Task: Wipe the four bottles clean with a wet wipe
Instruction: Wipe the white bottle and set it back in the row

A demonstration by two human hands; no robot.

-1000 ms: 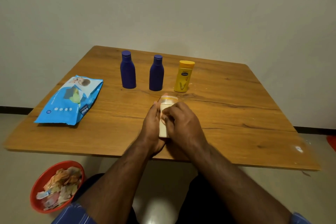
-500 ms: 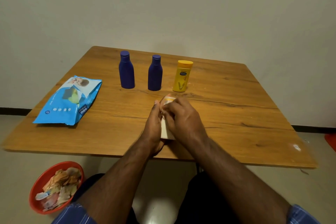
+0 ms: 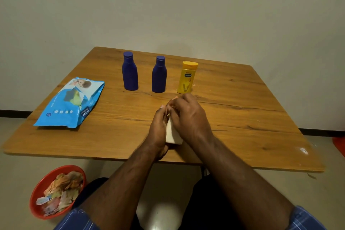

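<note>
Both hands [image 3: 179, 119] around cream bottle [image 3: 172, 135]

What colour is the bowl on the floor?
Red: the round plastic bowl holding crumpled scraps, seen in the head view.

Wooden table [image 3: 242, 108], plain wall [image 3: 186, 5]

**Count of items in view**

Four bottles are counted: two blue bottles [image 3: 130, 73] [image 3: 159, 75], one yellow bottle [image 3: 187, 78] and one cream bottle [image 3: 172, 135]. One blue wipes pack [image 3: 71, 101], one counter [image 3: 242, 110] and one red bin [image 3: 40, 192] are seen.
</note>
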